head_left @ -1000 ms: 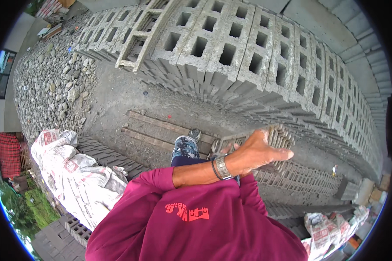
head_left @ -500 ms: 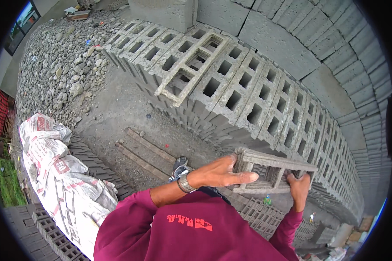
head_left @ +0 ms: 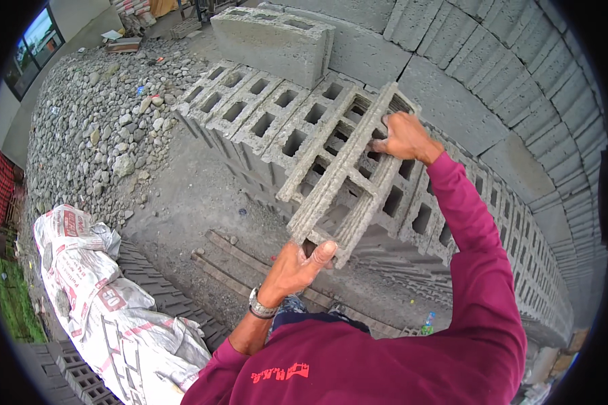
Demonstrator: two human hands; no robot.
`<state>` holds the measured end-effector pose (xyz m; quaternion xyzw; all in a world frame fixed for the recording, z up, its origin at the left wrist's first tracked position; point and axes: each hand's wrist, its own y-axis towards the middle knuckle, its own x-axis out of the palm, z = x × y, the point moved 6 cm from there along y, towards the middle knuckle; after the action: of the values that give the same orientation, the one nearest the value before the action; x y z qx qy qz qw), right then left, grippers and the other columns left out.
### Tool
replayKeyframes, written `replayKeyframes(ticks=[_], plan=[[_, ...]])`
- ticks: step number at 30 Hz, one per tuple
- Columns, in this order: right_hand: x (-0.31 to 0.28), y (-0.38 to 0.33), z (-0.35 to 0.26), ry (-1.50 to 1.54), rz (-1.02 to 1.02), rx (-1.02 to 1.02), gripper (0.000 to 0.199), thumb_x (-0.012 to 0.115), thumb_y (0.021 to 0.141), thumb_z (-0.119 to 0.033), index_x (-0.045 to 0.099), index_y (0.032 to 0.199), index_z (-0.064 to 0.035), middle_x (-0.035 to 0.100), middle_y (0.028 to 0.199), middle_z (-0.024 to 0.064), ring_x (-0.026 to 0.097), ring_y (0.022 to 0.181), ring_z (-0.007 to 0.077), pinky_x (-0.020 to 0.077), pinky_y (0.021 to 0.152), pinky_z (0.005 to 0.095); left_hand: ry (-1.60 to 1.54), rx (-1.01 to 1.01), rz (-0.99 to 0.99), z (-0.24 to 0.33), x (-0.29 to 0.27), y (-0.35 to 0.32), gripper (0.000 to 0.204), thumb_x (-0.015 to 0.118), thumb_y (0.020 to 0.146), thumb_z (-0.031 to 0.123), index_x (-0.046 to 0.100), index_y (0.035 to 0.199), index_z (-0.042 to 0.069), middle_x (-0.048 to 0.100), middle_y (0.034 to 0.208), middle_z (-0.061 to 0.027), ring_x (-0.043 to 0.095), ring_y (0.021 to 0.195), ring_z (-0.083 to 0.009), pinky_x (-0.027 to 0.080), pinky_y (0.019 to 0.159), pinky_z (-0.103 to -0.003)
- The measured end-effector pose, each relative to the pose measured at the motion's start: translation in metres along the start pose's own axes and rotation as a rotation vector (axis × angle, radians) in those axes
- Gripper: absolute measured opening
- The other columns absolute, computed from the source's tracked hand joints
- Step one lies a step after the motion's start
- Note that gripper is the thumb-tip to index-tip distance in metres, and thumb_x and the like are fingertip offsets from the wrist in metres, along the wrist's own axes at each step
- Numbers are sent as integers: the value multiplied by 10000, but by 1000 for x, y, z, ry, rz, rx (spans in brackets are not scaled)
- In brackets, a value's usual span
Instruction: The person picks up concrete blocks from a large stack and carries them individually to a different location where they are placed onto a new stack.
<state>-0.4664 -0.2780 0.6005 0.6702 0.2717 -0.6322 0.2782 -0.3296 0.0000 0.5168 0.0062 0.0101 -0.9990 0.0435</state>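
Lifting a hollow block (head_left: 348, 179), we now hold it out over the block wall (head_left: 263, 125), higher and farther than half a second ago. Left hand (head_left: 294, 266) grips its near end, right hand (head_left: 402, 138) its far end.

The left hand (head_left: 296, 266) sits low and near, fingers curled in a grip, wrist bent, a watch on it. The right hand (head_left: 404, 138) reaches far forward, arm nearly straight, fingers clamped.
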Motion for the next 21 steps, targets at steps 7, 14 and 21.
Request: replayKeyframes(ticks=[7, 14, 21], plan=[[3, 59, -14, -11, -58, -58, 569, 764, 674, -457, 558, 674, 74, 578, 657, 241, 598, 640, 394, 471, 645, 489, -49, -94, 84, -13, -12, 21, 768, 521, 874, 717, 664, 694, -15, 613, 557, -59, 569, 581, -118, 423, 523, -308], [27, 95, -3, -21, -42, -138, 749, 694, 706, -645, 671, 816, 95, 650, 757, 259, 640, 766, 394, 474, 797, 462, 130, -334, 81, -43, -37, 48, 808, 419, 890, 758, 599, 726, -13, 571, 523, -85, 586, 484, -150, 432, 447, -288], [51, 81, 8, -94, -14, -76, 652, 569, 849, -556, 700, 959, 73, 683, 872, 273, 636, 926, 385, 354, 1004, 440, 577, -112, 561, 18, -75, 20, 599, 610, 894, 567, 637, 758, -16, 590, 532, -111, 641, 545, -202, 483, 527, -348]])
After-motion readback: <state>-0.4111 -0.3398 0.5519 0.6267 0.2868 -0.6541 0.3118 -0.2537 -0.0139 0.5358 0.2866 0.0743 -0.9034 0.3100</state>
